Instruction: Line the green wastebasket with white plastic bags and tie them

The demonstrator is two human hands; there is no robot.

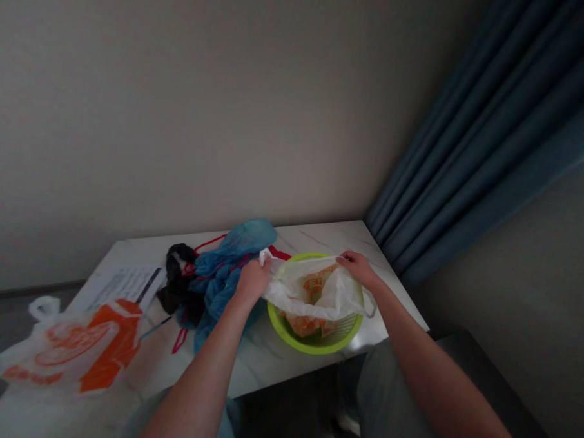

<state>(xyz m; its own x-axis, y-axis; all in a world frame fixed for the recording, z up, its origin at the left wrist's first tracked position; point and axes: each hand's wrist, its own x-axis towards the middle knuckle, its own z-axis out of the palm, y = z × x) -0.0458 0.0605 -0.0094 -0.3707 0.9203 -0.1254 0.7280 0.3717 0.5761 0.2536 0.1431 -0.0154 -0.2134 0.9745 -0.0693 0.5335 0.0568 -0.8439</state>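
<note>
A white plastic bag (293, 296) with orange print is stretched across the top of a lime-green basket (310, 347), its lower part hanging inside. My left hand (254, 279) is closed on the bag's left edge, where a bit of white plastic sticks up past the fingers. On the far right side of the mouth, my right hand (358, 267) pinches the rim of the same bag. The bag's mouth gapes toward me between the two hands. A loose handle loop hangs at the basket's right side.
Left of the basket lie crumpled blue plastic bags (221, 287) with red drawstrings and a black plastic bag (176, 282). A printed sheet (117, 289) and another white-and-orange bag (73, 348) are farther left on the marble-patterned table (330, 233). A blue curtain (450, 135) hangs at right.
</note>
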